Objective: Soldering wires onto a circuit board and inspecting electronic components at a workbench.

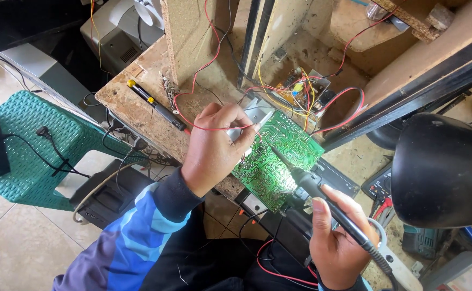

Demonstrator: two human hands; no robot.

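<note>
At frame centre, the left hand pinches a green circuit board while the right hand grips a black soldering iron touching it.

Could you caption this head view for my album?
Left hand steadies a green circuit board; right hand touches it with a soldering iron.

This is an electronics repair workshop. A rough chipboard workbench fills the middle, strewn with red wires and a small populated board at 1 o'clock. A green circuit board sits at centre, a black desk lamp at 3 o'clock, a multimeter beneath it.
</note>
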